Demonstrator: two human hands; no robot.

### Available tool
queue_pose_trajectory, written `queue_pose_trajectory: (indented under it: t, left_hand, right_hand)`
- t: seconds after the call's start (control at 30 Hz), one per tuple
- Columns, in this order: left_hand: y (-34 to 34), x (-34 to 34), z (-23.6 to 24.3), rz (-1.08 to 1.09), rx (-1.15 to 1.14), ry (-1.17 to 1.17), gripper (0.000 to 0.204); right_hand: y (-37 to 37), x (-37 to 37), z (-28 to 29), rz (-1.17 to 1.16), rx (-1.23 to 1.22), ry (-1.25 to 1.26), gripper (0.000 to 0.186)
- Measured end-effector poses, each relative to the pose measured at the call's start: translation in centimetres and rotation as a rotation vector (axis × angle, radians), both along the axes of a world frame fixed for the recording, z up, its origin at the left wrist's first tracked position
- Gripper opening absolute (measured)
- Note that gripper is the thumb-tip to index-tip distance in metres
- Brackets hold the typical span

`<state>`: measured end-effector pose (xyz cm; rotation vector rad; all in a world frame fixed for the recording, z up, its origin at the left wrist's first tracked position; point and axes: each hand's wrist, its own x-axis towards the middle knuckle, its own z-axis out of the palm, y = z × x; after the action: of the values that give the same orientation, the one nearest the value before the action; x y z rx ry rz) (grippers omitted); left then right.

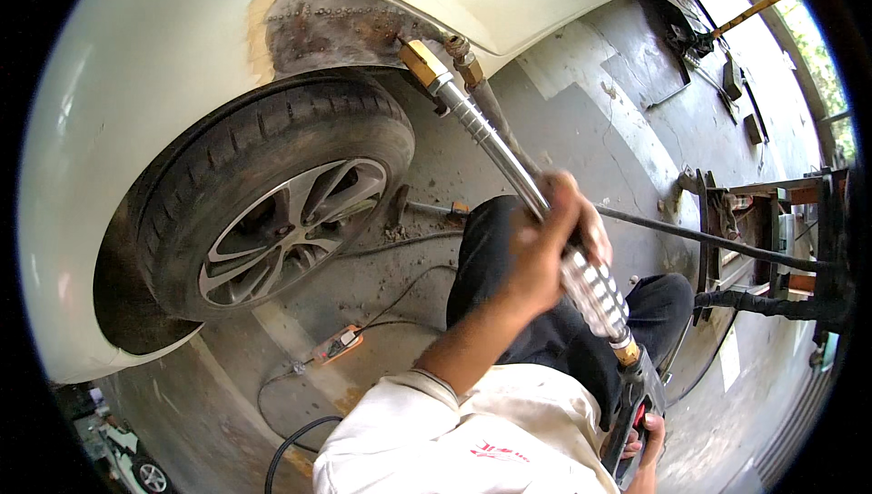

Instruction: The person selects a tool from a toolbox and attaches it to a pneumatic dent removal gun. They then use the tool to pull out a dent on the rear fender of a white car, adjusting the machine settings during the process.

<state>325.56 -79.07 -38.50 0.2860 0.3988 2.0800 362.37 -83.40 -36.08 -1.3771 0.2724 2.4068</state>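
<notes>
A long metal slide hammer [490,142] runs from the car's body panel down to my right side. Its brass-coloured head [422,62] is against or just in front of a bare, scuffed metal patch [318,26] above the wheel arch. A row of small spots crosses that patch. My left hand [556,238], slightly blurred, is wrapped round the tool just above the ribbed silver sliding weight [595,296]. My right hand [647,444] grips the black handle [629,421] with a red trigger at the lower end. A second brass fitting [468,67] sits beside the head on a dark cable.
The car's tyre [263,135] stands close on the left. A hammer [422,209] lies on the floor near it. An orange-and-white power strip [336,345] with trailing cords is lower down. Thick black cables [718,238] run right to a dark stand [827,249].
</notes>
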Motion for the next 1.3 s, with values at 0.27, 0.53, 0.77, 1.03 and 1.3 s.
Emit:
queue_pose_trajectory:
  t: [0.27, 0.53, 0.77, 1.03, 1.3]
  left_hand:
    - [-0.8, 3.2, 0.5, -0.046, -0.139, -0.03, 0.033]
    - [1.1, -1.9, -1.6, -0.303, 0.678, -0.281, 0.051]
    - [-0.7, 1.9, 2.7, 0.31, -0.545, 0.173, 0.021]
    - [1.5, -2.4, -3.9, -0.389, 0.511, -0.101, 0.043]
    - [-9.2, 3.5, -7.7, -0.167, -0.384, -0.274, 0.023]
  right_hand:
    - [0.6, -2.1, 1.1, 0.08, -0.012, 0.073, 0.037]
    - [0.9, -2.0, 0.7, 0.061, -0.057, -0.002, 0.04]
    - [1.3, -2.4, -0.4, 0.137, -0.079, -0.034, 0.03]
    - [1.7, -1.4, -4.8, 0.103, -0.067, -0.032, 0.024]
    - [3.3, 1.0, -6.1, 0.323, -0.136, -0.176, 0.025]
